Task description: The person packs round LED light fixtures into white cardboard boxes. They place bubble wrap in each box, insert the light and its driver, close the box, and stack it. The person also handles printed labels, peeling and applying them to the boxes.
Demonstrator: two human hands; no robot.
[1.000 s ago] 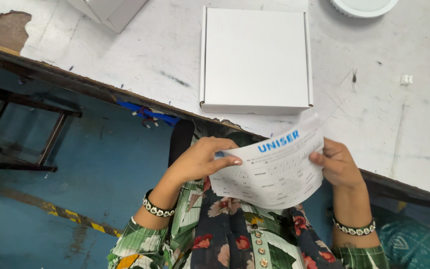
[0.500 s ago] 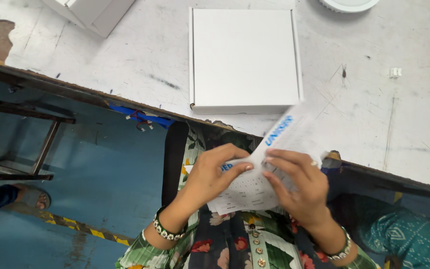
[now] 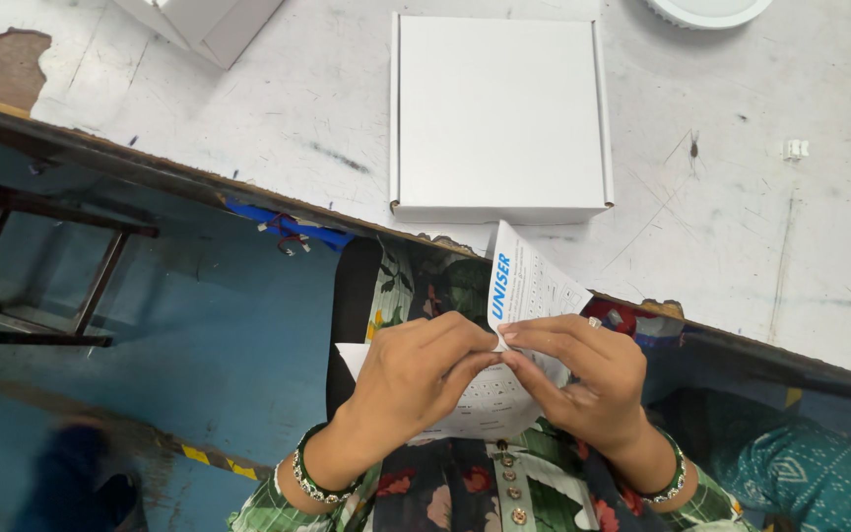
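Note:
Both my hands hold a printed white paper leaflet (image 3: 524, 286) over my lap, just below the table edge. My left hand (image 3: 411, 379) pinches its lower part, and my right hand (image 3: 583, 379) pinches it beside the left fingertips. The leaflet is bent, with one end standing up towards the table. A closed flat white cardboard box (image 3: 499, 113) lies on the scratched white table (image 3: 731, 227) directly beyond the leaflet, apart from both hands. Beaded bracelets sit on both wrists.
Another white box (image 3: 199, 25) lies at the table's far left. A round white disc (image 3: 706, 10) is cut off at the top edge. A small white clip (image 3: 793, 149) lies at the right. A dark metal frame (image 3: 41, 266) stands on the blue floor at left.
The leaflet was held flat and spread between my hands; my hands have come together at its middle and the sheet is now bent, with one end turned upright.

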